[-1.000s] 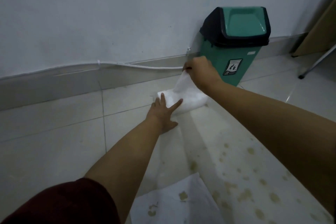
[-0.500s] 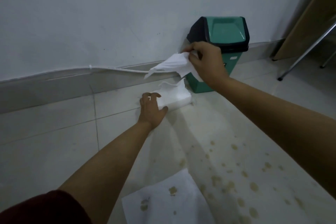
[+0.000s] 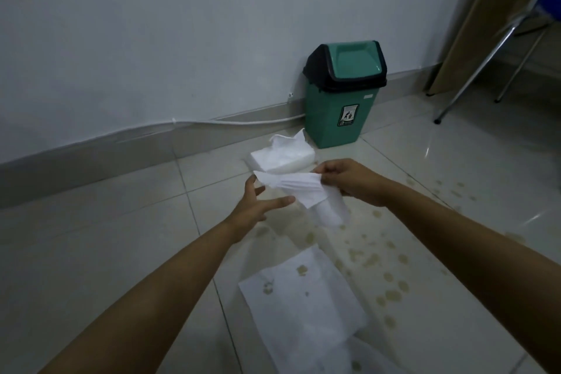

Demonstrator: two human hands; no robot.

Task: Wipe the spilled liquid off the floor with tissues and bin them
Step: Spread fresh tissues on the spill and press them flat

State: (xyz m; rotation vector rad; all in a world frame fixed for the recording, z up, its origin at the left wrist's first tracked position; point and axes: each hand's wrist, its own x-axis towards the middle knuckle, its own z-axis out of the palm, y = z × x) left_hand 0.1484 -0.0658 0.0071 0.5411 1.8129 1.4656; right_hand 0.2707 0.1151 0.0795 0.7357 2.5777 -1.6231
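Right hand [image 3: 353, 181] fingers pinch tissue [image 3: 299, 191] before green bin [image 3: 341, 100]; left hand [image 3: 258, 206] fingers spread, empty, beside tissue.

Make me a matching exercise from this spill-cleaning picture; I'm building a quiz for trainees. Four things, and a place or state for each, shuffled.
Things:
1. bin
2. tissue pack
3. fresh tissue
4. spread tissue

States:
A. lying flat on the floor, stained
B. held in the right hand
C. against the wall, lid closed
D. on the floor before the bin, a sheet sticking up

Pairs: 1-C, 2-D, 3-B, 4-A
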